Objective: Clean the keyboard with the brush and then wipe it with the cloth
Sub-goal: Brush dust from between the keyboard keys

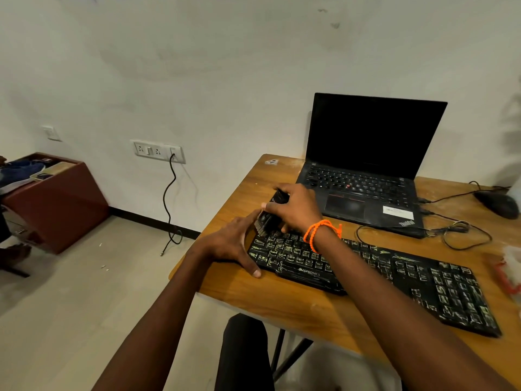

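The right hand (296, 208) grips the brush (267, 218), bristles down on the keyboard (366, 272) corner. The left hand (236, 244), fingers straight, braces that end so it won't slide on the worktop (282, 306).

Cloth (509, 270) blurred, cut off.

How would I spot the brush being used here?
Start at the wooden table and find the dusty black keyboard in front of the open laptop. At its far left corner, the right hand grips a small black brush, bristles down on the keys.
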